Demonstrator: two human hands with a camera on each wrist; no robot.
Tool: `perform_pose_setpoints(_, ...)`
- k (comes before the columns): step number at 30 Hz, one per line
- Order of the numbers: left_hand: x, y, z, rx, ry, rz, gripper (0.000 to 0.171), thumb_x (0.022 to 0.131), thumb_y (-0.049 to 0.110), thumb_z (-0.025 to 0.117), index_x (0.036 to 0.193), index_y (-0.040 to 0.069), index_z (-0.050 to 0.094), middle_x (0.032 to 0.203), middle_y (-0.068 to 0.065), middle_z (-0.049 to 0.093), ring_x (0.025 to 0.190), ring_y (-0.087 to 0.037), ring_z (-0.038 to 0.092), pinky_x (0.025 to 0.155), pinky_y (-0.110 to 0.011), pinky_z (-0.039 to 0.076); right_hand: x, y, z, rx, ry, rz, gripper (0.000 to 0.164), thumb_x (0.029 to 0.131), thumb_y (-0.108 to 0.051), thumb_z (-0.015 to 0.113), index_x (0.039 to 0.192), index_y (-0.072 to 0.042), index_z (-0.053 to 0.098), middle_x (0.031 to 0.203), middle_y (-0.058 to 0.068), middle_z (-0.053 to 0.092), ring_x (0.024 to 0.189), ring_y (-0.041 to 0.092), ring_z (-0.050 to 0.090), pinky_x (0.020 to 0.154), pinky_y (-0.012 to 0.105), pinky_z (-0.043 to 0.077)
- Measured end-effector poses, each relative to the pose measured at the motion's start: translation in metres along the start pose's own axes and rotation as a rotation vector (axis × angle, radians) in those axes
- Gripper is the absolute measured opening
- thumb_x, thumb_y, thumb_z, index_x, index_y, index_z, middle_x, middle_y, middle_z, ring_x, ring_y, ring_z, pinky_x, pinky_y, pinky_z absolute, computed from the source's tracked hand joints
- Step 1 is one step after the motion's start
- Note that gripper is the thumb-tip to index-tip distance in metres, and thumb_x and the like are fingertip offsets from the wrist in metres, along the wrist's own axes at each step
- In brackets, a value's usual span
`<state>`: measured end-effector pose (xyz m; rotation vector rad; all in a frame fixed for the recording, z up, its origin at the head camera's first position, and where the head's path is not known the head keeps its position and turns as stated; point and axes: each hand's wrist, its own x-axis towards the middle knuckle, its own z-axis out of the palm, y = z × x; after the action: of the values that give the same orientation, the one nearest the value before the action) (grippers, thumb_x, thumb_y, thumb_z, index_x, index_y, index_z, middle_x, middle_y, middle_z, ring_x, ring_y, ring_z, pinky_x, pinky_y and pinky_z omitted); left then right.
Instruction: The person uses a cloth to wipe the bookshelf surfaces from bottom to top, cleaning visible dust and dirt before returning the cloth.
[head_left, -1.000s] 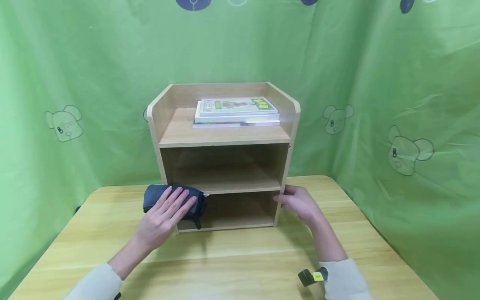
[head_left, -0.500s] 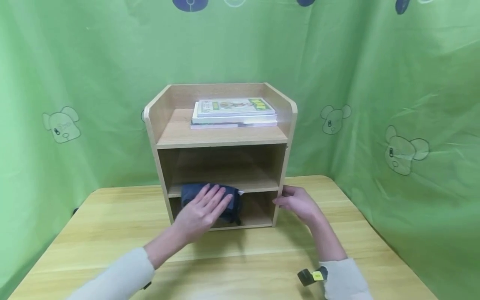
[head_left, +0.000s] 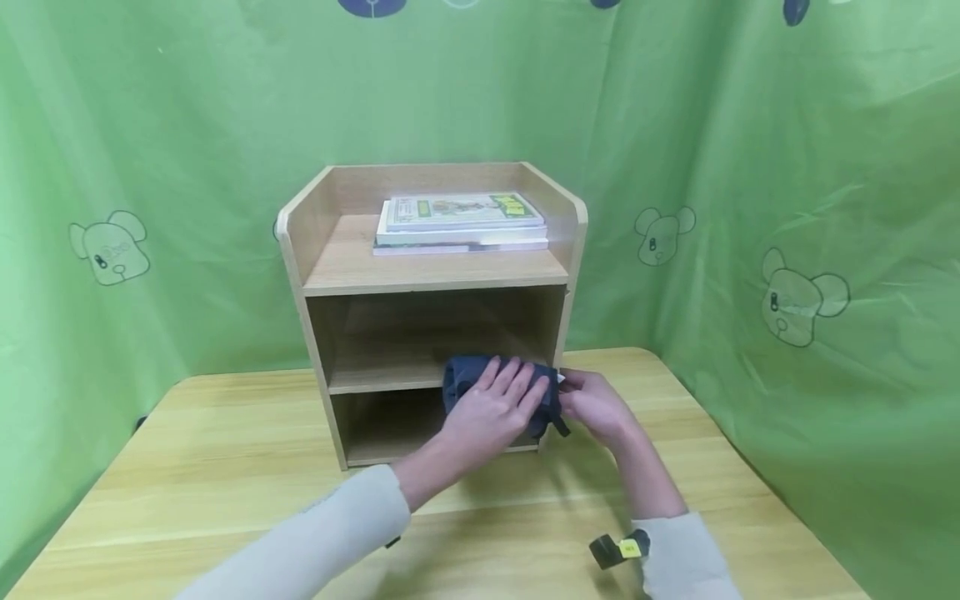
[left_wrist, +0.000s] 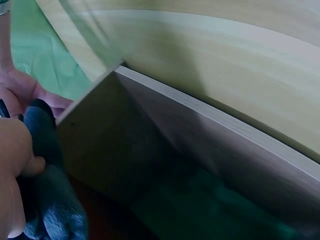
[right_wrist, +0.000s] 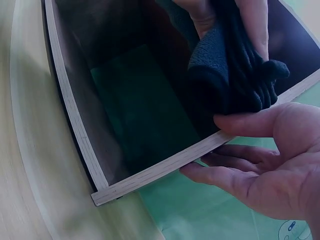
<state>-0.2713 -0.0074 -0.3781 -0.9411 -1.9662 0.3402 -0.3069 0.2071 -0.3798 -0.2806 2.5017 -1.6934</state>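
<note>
A wooden shelf unit point(head_left: 435, 280) with two open compartments under its tray top stands on the table. My left hand point(head_left: 489, 410) holds a folded dark blue cloth point(head_left: 459, 379) against the right part of the shelf's front, fingers spread over it. In the right wrist view the cloth point(right_wrist: 210, 62) looks fleecy, with a small loop or strap at its end. My right hand point(head_left: 596, 406) grips the shelf's right side panel; in the right wrist view the thumb is at the inner side and the fingers outside. The cloth lies close to that thumb.
A small stack of books point(head_left: 459, 225) lies on the shelf's top. The light wood table point(head_left: 187, 467) extends around the shelf. Green curtains point(head_left: 187, 108) with mouse drawings hang behind and on both sides.
My left hand has moved the cloth from the shelf's left edge across the front to its right edge. My right hand keeps its grip on the side panel.
</note>
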Motion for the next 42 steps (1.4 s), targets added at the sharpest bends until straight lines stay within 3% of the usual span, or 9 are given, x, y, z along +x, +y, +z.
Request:
perform_pose_setpoints(4, 0.007, 0.006, -0.002, 0.021, -0.060, -0.039, 0.039, 0.098, 0.020, 0.058, 0.136, 0.016, 0.062, 0.134, -0.008, 0.065, 0.126, -0.025, 0.061, 0.108, -0.042, 0.048, 0.001, 0.001, -0.001, 0.005, 0.012, -0.006, 0.055, 0.084, 0.004, 0.056, 0.139, 0.013, 0.052, 0.101, 0.016, 0.072, 0.080, 0.015, 0.061, 0.080, 0.027, 0.054)
perform_pose_setpoints(9, 0.011, 0.007, -0.007, 0.041, -0.123, -0.044, 0.038, 0.100, 0.020, 0.056, 0.137, 0.015, 0.063, 0.135, -0.009, 0.065, 0.127, -0.026, 0.061, 0.109, -0.043, 0.047, 0.001, 0.000, 0.000, 0.016, 0.012, -0.012, 0.054, 0.085, 0.003, 0.058, 0.137, 0.013, 0.053, 0.099, 0.016, 0.072, 0.081, 0.015, 0.063, 0.080, 0.029, 0.055)
perform_pose_setpoints(13, 0.008, 0.004, -0.010, 0.045, -0.179, 0.003, 0.041, 0.100, 0.020, 0.055, 0.139, 0.014, 0.062, 0.140, -0.010, 0.063, 0.132, -0.027, 0.058, 0.113, -0.045, 0.044, 0.001, 0.001, 0.000, 0.012, -0.005, -0.011, 0.058, 0.084, 0.001, 0.060, 0.140, 0.013, 0.050, 0.115, 0.026, 0.070, 0.091, 0.020, 0.067, 0.091, 0.038, 0.056)
perform_pose_setpoints(17, -0.003, -0.004, -0.010, 0.046, -0.198, 0.050, 0.043, 0.099, 0.019, 0.057, 0.142, 0.015, 0.060, 0.146, -0.008, 0.059, 0.137, -0.026, 0.054, 0.116, -0.046, 0.041, 0.001, 0.001, 0.001, -0.015, -0.016, -0.010, 0.063, 0.086, -0.005, 0.064, 0.145, 0.011, 0.045, 0.136, 0.030, 0.060, 0.112, 0.029, 0.066, 0.105, 0.047, 0.050)
perform_pose_setpoints(23, -0.027, -0.023, -0.010, 0.031, -0.147, 0.075, 0.048, 0.095, 0.015, 0.065, 0.143, 0.014, 0.058, 0.147, -0.008, 0.058, 0.137, -0.027, 0.053, 0.117, -0.045, 0.039, 0.000, -0.001, 0.002, 0.002, -0.033, -0.002, 0.065, 0.091, -0.010, 0.067, 0.147, 0.011, 0.043, 0.145, 0.031, 0.052, 0.128, 0.042, 0.058, 0.110, 0.051, 0.046)
perform_pose_setpoints(30, -0.069, -0.050, -0.013, -0.009, -0.058, 0.077, 0.052, 0.091, 0.009, 0.069, 0.141, 0.010, 0.060, 0.145, -0.012, 0.060, 0.134, -0.030, 0.056, 0.116, -0.047, 0.041, 0.000, 0.001, 0.001, 0.018, -0.039, 0.016, 0.069, 0.092, -0.009, 0.066, 0.150, 0.012, 0.036, 0.152, 0.032, 0.043, 0.134, 0.044, 0.053, 0.112, 0.050, 0.043)
perform_pose_setpoints(38, -0.120, -0.082, -0.019, -0.031, 0.103, 0.023, 0.041, 0.099, 0.004, 0.041, 0.128, 0.006, 0.070, 0.134, -0.015, 0.067, 0.124, -0.033, 0.063, 0.110, -0.051, 0.046, 0.001, 0.001, 0.002, 0.031, -0.038, 0.018, 0.069, 0.092, -0.009, 0.066, 0.150, 0.013, 0.034, 0.153, 0.033, 0.041, 0.136, 0.044, 0.050, 0.113, 0.050, 0.042)
perform_pose_setpoints(42, -0.141, -0.093, -0.024, -0.019, 0.126, 0.013, 0.041, 0.099, 0.003, 0.039, 0.125, 0.004, 0.071, 0.131, -0.015, 0.069, 0.123, -0.032, 0.065, 0.108, -0.049, 0.048, 0.001, 0.001, 0.003, 0.027, -0.035, 0.024, 0.070, 0.092, -0.009, 0.066, 0.151, 0.012, 0.034, 0.153, 0.031, 0.041, 0.136, 0.044, 0.050, 0.113, 0.050, 0.041)
